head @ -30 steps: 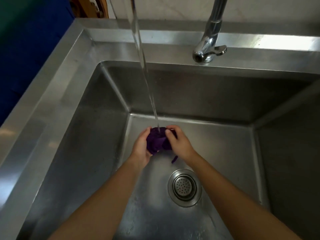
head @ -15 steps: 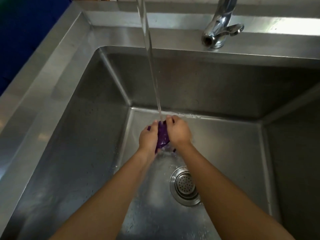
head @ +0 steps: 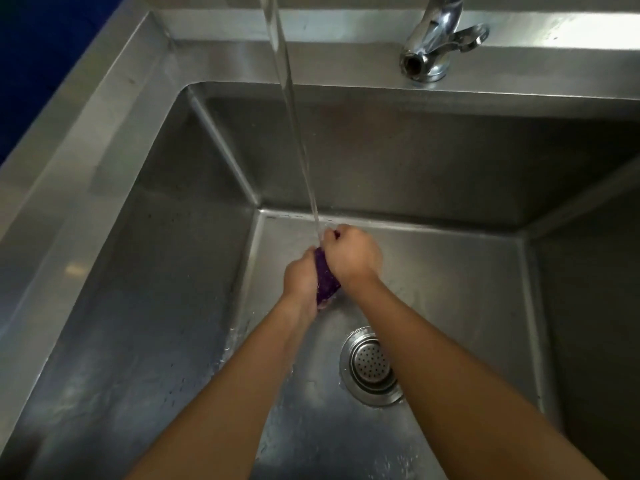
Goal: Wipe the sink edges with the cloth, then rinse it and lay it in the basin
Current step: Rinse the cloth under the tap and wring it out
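Observation:
A purple cloth (head: 325,280) is bunched tight between my two hands, low inside the steel sink basin (head: 194,265). My left hand (head: 300,277) presses it from the left and my right hand (head: 351,252) closes over it from the right. Only a narrow strip of the cloth shows between the palms. A stream of water (head: 294,123) falls from above and lands on my right hand's fingers and the top of the cloth.
The tap base with its lever (head: 438,46) stands on the back rim at the upper right. A round strainer drain (head: 372,367) sits in the basin floor just below my right wrist. The wide left sink edge (head: 83,147) borders a dark blue surface.
My hands have pressed closer together, squeezing the cloth into a tighter wad under the stream. The view has tilted down and closer to the basin.

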